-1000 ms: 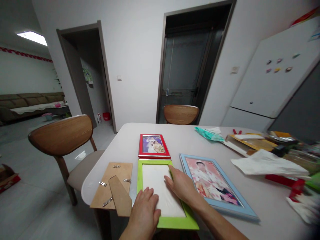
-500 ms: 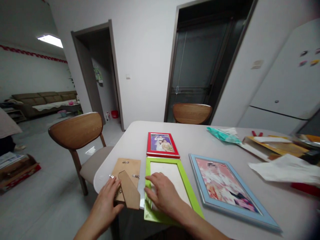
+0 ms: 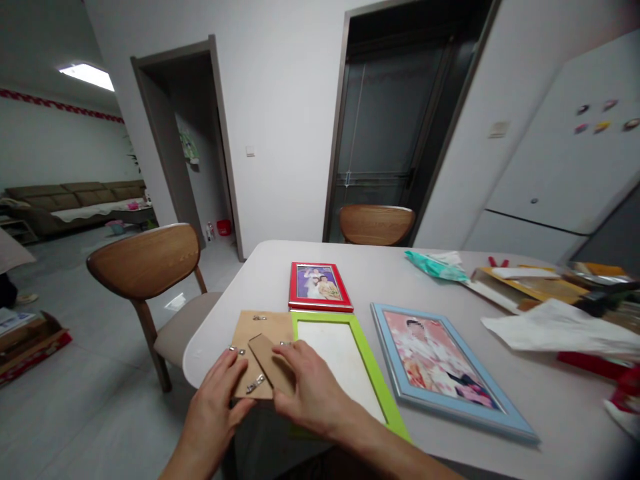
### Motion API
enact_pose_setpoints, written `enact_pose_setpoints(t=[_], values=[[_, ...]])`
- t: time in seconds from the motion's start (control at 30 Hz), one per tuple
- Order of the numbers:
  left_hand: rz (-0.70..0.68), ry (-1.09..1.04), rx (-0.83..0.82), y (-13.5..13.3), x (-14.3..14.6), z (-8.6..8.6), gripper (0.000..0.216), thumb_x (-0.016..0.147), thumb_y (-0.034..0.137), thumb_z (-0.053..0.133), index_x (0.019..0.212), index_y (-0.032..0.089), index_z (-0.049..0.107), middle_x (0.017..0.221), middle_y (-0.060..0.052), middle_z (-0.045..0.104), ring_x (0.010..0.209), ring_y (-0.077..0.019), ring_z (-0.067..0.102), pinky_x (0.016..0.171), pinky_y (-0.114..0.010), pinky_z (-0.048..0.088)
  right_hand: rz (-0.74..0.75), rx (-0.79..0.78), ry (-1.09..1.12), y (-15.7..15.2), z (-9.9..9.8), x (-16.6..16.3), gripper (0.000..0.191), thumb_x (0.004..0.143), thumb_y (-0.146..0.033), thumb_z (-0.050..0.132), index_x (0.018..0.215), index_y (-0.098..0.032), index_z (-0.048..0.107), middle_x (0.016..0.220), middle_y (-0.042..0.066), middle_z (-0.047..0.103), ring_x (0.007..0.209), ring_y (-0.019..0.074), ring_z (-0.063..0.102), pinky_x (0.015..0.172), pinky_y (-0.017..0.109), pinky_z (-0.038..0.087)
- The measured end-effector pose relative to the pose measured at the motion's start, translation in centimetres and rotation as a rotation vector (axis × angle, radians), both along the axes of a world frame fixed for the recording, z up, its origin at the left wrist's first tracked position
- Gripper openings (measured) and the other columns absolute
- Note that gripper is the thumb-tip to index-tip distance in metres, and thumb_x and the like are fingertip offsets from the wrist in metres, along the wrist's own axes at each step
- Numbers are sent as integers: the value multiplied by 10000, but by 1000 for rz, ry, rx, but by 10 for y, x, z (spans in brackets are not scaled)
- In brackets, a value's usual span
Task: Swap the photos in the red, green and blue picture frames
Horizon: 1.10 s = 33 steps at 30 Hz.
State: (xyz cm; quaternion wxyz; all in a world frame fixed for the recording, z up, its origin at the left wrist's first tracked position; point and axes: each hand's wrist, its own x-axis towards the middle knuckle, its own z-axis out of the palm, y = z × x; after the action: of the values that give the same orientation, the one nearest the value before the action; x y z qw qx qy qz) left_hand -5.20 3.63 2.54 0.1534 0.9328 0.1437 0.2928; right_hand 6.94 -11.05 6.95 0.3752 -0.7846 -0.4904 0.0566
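Note:
A brown picture-frame backing board point(image 3: 245, 329) with metal clips lies at the table's near left, its fold-out stand point(image 3: 273, 365) on top. My left hand point(image 3: 213, 403) grips its left side, fingers on the top and thumb at the near edge. Closed about the board's right side, my right hand point(image 3: 315, 393) has its fingers by the stand. The board's right edge overlaps the left border of a lime-green picture frame point(image 3: 363, 343) with a white sheet inside. My right forearm crosses over that frame and hides its near part.
Beyond the green frame lies a red picture frame point(image 3: 320, 307) with a photo. A light-blue picture frame point(image 3: 450, 411) holds another photo to the right. White paper point(image 3: 555, 327), a teal wrapper point(image 3: 435, 267) and packaging lie at the right. A wooden chair point(image 3: 145, 267) stands left of the table.
My right hand has moved left from the green frame onto the backing board. The board has shifted to the right, over the green frame's edge. The view has turned slightly right.

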Motion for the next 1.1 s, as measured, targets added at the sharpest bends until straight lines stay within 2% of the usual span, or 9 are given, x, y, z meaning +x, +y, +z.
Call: enact_pose_setpoints(t=[0.1, 0.17, 0.27, 0.37, 0.47, 0.6, 0.77, 0.9, 1.1], values=[[-87, -66, 10, -32, 15, 9, 431, 636, 163, 613, 1057, 174, 520, 1185, -130, 495, 1102, -260, 439, 895, -418, 400, -18, 0, -1, -37, 16, 11, 484, 588, -182, 524, 1070, -207, 499, 947, 53, 491, 878, 163, 470, 800, 286, 389], [-143, -36, -17, -53, 28, 11, 471, 608, 140, 643, 1061, 150, 513, 1184, -154, 491, 1104, -268, 435, 893, -426, 402, -48, -41, -13, -61, 17, 19, 454, 594, -163, 513, 1044, -221, 514, 943, 51, 495, 886, 168, 471, 810, 310, 384], [-233, 93, -88, -80, 47, 10, 518, 559, 124, 688, 1048, 116, 518, 1173, -175, 496, 1098, -270, 441, 904, -411, 398, -112, -116, -10, -92, 8, 32, 423, 603, -148, 490, 1019, -218, 525, 958, 59, 499, 896, 177, 475, 822, 342, 374], [-274, 244, -145, -96, 61, 11, 536, 546, 136, 706, 1047, 98, 521, 1189, -183, 477, 1117, -272, 419, 930, -414, 369, -153, -167, -14, -109, -4, 42, 399, 611, -158, 475, 1003, -207, 535, 947, 63, 504, 891, 185, 479, 819, 356, 370], [-253, 354, -172, -99, 68, 15, 502, 566, 162, 697, 1036, 104, 531, 1190, -171, 481, 1124, -281, 407, 956, -468, 310, -147, -173, -39, -109, -16, 47, 373, 621, -156, 460, 982, -194, 547, 917, 61, 501, 875, 182, 477, 806, 342, 373], [-258, 401, -200, -93, 65, 14, 385, 677, 241, 607, 1033, 115, 531, 1193, -151, 485, 1148, -258, 382, 979, -483, 248, -142, -190, -137, -97, -32, 46, 358, 616, -162, 467, 961, -191, 558, 888, 62, 496, 848, 185, 467, 771, 332, 373], [-331, 401, -189, -87, 53, 4, 555, 599, 331, 667, 1071, 112, 478, 1270, -176, 384, 1195, -273, 300, 985, -503, 207, -203, -195, -278, -91, -47, 46, 323, 627, -218, 505, 944, -190, 563, 909, 77, 498, 868, 218, 441, 769, 375, 353], [-358, 365, -188, -84, 45, -2, 391, 585, 260, 679, 922, 140, 521, 1252, -152, 417, 1194, -255, 308, 986, -468, 236, -159, -201, -291, -90, -39, 42, 278, 691, -226, 485, 957, -222, 563, 937, 75, 501, 875, 208, 441, 775, 373, 351], [-347, 347, -160, -83, 45, -5, 296, 583, 231, 672, 832, 182, 521, 1215, -109, 470, 1162, -256, 362, 972, -481, 259, 90, -231, -321, -86, -20, 31, 230, 766, -279, 454, 959, -320, 573, 1058, 36, 491, 1012, 217, 381, 873, 401, 284]])
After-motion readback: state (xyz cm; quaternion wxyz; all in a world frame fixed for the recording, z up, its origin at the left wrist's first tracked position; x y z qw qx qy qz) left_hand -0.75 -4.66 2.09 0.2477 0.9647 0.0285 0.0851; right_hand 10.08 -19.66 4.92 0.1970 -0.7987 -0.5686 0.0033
